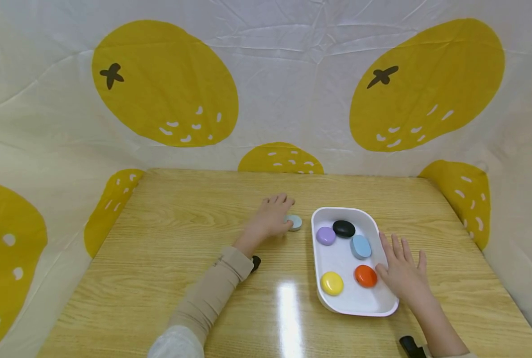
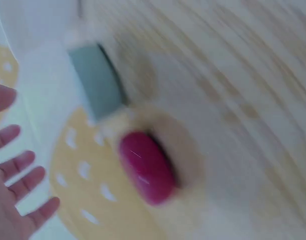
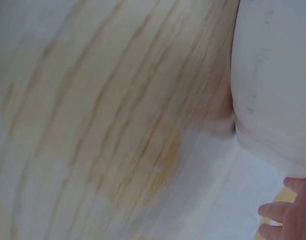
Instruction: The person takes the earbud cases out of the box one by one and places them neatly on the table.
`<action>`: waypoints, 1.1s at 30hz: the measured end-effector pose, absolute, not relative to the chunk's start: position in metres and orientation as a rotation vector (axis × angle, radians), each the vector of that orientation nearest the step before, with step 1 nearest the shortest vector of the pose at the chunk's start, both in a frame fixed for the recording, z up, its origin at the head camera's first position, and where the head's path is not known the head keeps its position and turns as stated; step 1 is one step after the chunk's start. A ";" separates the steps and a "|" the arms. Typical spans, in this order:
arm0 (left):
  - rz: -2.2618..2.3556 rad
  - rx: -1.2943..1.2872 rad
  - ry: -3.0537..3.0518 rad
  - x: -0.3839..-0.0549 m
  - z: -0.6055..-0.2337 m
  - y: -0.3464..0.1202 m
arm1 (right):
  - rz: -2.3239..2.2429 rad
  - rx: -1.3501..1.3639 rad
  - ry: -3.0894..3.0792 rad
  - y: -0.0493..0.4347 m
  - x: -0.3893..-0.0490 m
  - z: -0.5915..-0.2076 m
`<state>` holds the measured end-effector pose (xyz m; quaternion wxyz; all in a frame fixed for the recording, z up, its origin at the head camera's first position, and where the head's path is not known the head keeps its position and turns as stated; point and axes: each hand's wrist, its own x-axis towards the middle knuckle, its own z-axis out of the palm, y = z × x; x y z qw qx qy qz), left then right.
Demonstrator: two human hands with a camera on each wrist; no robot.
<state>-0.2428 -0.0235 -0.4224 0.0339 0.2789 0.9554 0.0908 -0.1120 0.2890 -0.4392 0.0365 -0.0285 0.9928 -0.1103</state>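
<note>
My left hand (image 1: pixel 270 217), fingers spread and loosely bent, hovers over the table at the left of the white tray. Beside its thumb lies a pale grey-green stone-like piece (image 1: pixel 295 223). In the left wrist view this grey-green piece (image 2: pixel 96 82) stands near a glossy magenta oval piece (image 2: pixel 147 168), which the hand hides in the head view; the fingers (image 2: pixel 25 182) there are apart from both. My right hand (image 1: pixel 404 274), fingers extended, is at the right rim of the white tray (image 1: pixel 345 311). The tray's outer wall (image 3: pixel 273 85) fills the upper right of the right wrist view.
Inside the tray lie a black oval piece (image 1: pixel 344 229), a purple one (image 1: pixel 326 235), a light blue one (image 1: pixel 361 247), a red one (image 1: pixel 366 276) and a yellow one (image 1: pixel 332 283). A white curtain (image 1: pixel 292 99) with yellow fruit prints surrounds the wooden table (image 1: pixel 180 209).
</note>
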 end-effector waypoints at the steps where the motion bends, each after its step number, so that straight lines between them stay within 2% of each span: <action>1: 0.277 0.925 2.940 -0.239 -0.419 -0.018 | -0.340 -0.087 3.048 0.289 -0.112 -0.439; 8: -0.052 1.407 2.887 -0.209 -0.414 0.022 | -0.352 -0.088 3.041 0.290 -0.112 -0.440; 15: -0.400 1.606 2.687 -0.179 -0.424 0.050 | -0.356 -0.081 3.037 0.290 -0.113 -0.440; 26: -0.601 1.617 2.518 -0.154 -0.433 0.074 | -0.378 -0.083 3.039 0.290 -0.113 -0.441; 33: -0.735 1.470 2.439 -0.149 -0.433 0.089 | -0.387 -0.079 3.028 0.290 -0.113 -0.441</action>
